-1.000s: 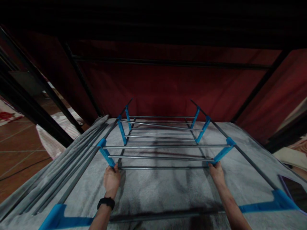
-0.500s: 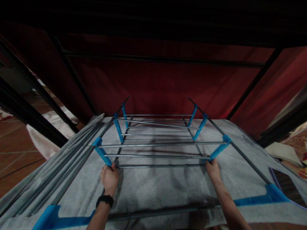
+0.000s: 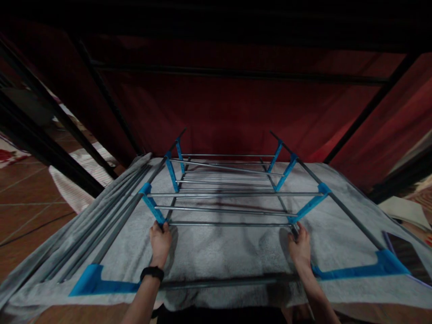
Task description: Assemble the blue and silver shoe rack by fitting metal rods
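Note:
A rack frame of grey metal tubes (image 3: 229, 224) and blue plastic brackets (image 3: 153, 208) lies on a grey blanket (image 3: 229, 252). My left hand (image 3: 160, 243), a black band on its wrist, is closed around the lower end of the near left bracket, where a side tube meets it. Over on the other side, my right hand (image 3: 299, 246) grips the side tube just below the near right bracket (image 3: 308, 208). The fingertips of both hands are partly hidden. Closer to me, a thick tube (image 3: 229, 282) runs between two blue corner pieces (image 3: 104, 284) and passes under my forearms.
Several loose tubes (image 3: 97, 234) lie side by side on the blanket at the left. A phone-like dark device (image 3: 407, 256) rests at the right edge. Red cloth (image 3: 229, 112) hangs behind, with dark metal bars (image 3: 236, 74) around it. Tiled floor (image 3: 27, 198) shows at left.
The view has shifted, so the rack appears slightly higher. My right hand has slid a little toward me along the side tube, off the bracket's end. My left hand stays at its bracket.

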`<act>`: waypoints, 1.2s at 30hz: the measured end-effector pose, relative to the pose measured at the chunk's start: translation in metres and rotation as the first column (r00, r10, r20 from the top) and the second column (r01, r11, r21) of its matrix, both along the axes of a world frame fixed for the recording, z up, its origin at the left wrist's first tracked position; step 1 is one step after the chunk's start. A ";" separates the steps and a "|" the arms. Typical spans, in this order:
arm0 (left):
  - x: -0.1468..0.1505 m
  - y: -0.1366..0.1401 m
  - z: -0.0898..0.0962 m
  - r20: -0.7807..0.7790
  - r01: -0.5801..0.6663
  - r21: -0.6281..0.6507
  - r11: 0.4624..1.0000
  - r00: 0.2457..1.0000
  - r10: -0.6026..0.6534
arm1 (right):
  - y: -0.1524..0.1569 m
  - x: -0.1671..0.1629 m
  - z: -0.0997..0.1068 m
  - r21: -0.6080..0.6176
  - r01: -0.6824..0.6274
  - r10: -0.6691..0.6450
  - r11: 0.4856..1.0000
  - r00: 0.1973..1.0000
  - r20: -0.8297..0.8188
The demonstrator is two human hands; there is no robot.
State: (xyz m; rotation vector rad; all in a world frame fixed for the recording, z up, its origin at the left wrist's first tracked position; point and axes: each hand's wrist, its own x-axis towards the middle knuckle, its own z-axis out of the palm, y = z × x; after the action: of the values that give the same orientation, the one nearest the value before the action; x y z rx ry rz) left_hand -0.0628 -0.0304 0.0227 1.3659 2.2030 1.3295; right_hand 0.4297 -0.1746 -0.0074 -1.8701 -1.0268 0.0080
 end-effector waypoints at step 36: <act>0.230 -0.038 0.020 -0.317 0.881 -0.287 0.377 0.283 -0.905 | 0.028 0.028 -0.003 -0.109 0.013 -0.036 0.994 0.976 -0.216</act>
State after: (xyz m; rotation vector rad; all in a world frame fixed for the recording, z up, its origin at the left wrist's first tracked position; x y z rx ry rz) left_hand 0.1667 -0.0687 0.0426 2.4891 1.0638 0.4968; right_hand 0.4576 -0.1466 -0.0104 -1.9297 -0.8666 0.2527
